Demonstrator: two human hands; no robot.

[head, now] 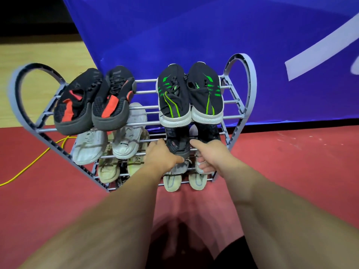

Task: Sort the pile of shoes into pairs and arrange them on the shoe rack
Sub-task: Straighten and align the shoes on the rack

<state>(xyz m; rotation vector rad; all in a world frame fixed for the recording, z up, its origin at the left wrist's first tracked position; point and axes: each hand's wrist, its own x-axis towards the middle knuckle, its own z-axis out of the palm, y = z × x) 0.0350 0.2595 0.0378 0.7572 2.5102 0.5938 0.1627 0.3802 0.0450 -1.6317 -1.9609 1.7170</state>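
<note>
Rack (242, 105), right end, middle shelf: left hand (163, 155) has its fingers curled on the heel of a dark shoe (177, 142). Right hand (206, 158) has its fingers clamped on a pale shoe (201, 167) just below.

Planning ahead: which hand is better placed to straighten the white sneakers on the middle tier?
Left, probably, once it frees its grey shoe. The left hand sits beside the white sneakers, on their side of the shoe rack; the right hand would have to cross the left forearm.
</note>
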